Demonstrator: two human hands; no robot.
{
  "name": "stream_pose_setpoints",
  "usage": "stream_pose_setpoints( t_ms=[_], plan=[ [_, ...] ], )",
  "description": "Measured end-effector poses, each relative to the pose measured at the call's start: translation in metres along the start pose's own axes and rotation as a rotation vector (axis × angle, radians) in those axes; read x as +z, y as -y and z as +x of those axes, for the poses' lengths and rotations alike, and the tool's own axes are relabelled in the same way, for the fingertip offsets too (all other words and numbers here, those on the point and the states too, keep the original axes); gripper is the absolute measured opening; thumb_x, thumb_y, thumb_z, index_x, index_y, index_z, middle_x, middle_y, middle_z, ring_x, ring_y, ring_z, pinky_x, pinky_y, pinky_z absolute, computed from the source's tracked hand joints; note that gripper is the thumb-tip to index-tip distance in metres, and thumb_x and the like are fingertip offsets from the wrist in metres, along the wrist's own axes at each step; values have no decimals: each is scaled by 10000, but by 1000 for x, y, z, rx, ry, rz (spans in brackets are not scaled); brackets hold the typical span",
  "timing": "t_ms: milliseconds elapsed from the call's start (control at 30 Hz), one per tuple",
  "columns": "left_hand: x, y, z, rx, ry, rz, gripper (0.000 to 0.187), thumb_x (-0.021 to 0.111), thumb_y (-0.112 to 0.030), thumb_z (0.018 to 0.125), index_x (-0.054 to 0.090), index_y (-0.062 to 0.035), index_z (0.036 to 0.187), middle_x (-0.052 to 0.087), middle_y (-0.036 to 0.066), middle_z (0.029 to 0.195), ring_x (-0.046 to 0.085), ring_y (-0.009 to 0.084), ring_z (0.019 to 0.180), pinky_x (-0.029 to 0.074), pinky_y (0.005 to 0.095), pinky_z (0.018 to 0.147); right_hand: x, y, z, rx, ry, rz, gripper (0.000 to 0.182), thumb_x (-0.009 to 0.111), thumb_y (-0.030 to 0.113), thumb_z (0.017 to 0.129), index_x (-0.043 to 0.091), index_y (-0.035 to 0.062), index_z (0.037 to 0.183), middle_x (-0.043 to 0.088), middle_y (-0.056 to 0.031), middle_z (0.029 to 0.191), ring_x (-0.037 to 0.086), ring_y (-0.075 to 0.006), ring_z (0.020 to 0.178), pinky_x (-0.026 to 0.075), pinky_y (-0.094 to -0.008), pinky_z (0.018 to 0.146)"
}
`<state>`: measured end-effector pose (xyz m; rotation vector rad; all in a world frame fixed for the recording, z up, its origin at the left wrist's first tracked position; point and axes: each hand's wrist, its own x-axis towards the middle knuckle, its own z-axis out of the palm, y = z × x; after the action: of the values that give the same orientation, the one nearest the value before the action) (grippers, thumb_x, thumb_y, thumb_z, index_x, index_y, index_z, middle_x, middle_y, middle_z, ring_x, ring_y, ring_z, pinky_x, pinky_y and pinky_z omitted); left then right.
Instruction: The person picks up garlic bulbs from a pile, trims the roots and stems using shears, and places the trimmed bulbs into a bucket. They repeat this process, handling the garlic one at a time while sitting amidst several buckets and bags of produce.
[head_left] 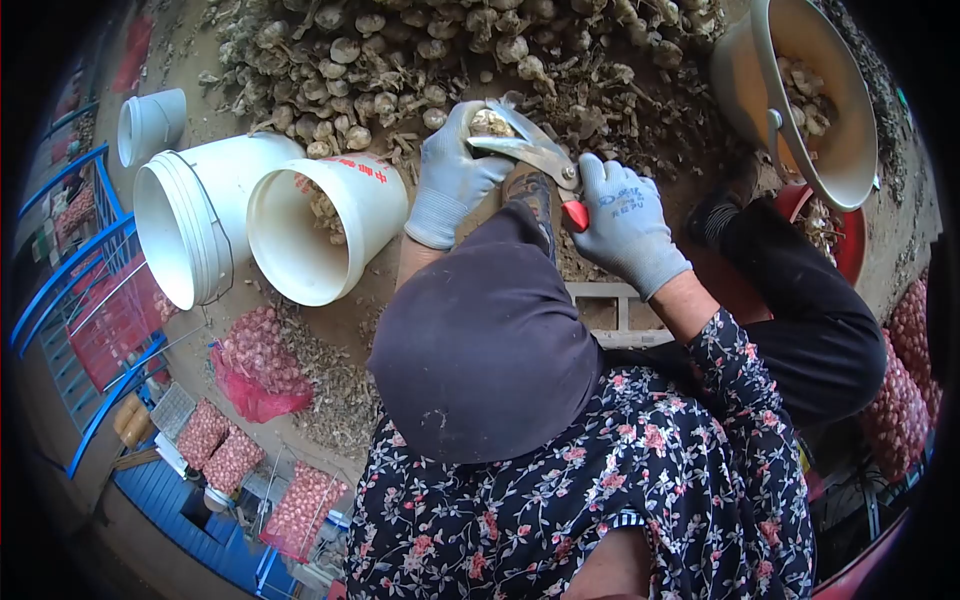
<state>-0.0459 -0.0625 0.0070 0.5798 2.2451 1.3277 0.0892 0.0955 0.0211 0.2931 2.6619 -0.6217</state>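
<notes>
My left hand (450,178), in a grey work glove, is closed around a garlic bulb (490,124) above my knee. In my gloved right hand (625,222) is a pair of garden shears (545,152) with red handles, its grip mostly hidden by my fingers. The blades stand apart, reaching to the left on either side of the bulb. Just beyond both hands lies a large heap of garlic bulbs (345,75) with dry stalks.
White buckets (190,235) lie tipped at the left, one of them (375,215) holding some garlic. At the right stand a large beige bucket (735,75) and a red basin (853,245), both with garlic inside. Filled net sacks (265,350) sit around, beside blue rails (75,235).
</notes>
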Motion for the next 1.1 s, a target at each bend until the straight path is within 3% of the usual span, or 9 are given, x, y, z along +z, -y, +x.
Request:
stream_pose_setpoints(
  t_ms=[100, 233, 333, 500, 600, 767, 867, 1067, 1100],
  plan=[
    [5, 2, 0, -14, -12, 50, 469, 723, -61, 640, 568, -25, 1082, 650, 62, 938, 613, 109, 859, 492, 263, 788, 1, 3, 4, -6, 6, -38, 483, 583, 460, 814, 469, 43, 1030, 583, -144, 945, 597, -296, 929, 443, -430, 800],
    [10, 10, 3, 19, -36, 81, 463, 713, -32, 644, 575, -19, 1086, 644, 42, 922, 603, 93, 835, 488, 241, 771, 3, -4, 11, 1, 98, 15, 463, 597, 429, 812, 464, 32, 1010, 610, -165, 921, 623, -315, 906, 462, -436, 782],
    [15, 15, 11, -101, 42, -122, 390, 721, -52, 711, 576, -2, 1069, 632, 40, 915, 585, 71, 802, 491, 228, 734, 19, -19, 15, 83, 110, 241, 308, 587, 208, 810, 452, 28, 1021, 617, -229, 800, 615, -402, 808, 467, -482, 715],
    [14, 13, 16, -55, -2, -749, 296, 686, -98, 824, 552, -18, 1075, 630, 62, 913, 584, 79, 697, 488, 200, 603, 43, -34, -3, 187, 47, 480, 305, 592, 265, 809, 476, 11, 934, 615, -255, 864, 600, -427, 854, 480, -451, 747],
    [15, 38, 11, -72, -52, -972, 318, 688, -75, 809, 534, -47, 1086, 615, 59, 905, 552, 96, 646, 426, 193, 496, 43, -32, -22, 233, 260, 952, 463, 659, 345, 791, 512, -24, 1030, 615, -205, 931, 596, -355, 883, 464, -382, 817],
    [19, 39, -5, -68, -25, -1323, 397, 735, -41, 755, 548, -44, 1105, 599, 32, 812, 530, 91, 617, 395, 188, 501, 30, -18, -20, 87, 370, 1072, 526, 660, 361, 821, 505, -17, 1152, 611, -109, 989, 589, -228, 899, 460, -335, 818],
    [25, 36, -12, -83, -63, -1071, 437, 716, -27, 778, 521, -43, 1170, 582, 17, 869, 550, 103, 662, 456, 217, 541, 27, -9, -6, 63, 385, 1250, 369, 648, 296, 848, 544, 3, 1048, 584, -30, 864, 536, -110, 787, 463, -269, 740],
    [11, 21, -28, -95, -264, -759, 366, 668, 11, 793, 510, 8, 1123, 566, 52, 843, 587, 118, 697, 502, 224, 578, 26, -11, -6, 119, 351, 1094, 278, 629, 263, 832, 538, 1, 828, 549, -47, 672, 506, -127, 620, 442, -312, 602],
    [-18, 55, -39, -18, -86, -1187, 341, 624, -38, 842, 494, 6, 1155, 589, 84, 913, 588, 117, 720, 481, 213, 550, 25, -12, -12, 121, 318, 1077, 280, 630, 261, 829, 536, -3, 823, 542, -53, 658, 503, -130, 619, 440, -318, 606]
  ],
)
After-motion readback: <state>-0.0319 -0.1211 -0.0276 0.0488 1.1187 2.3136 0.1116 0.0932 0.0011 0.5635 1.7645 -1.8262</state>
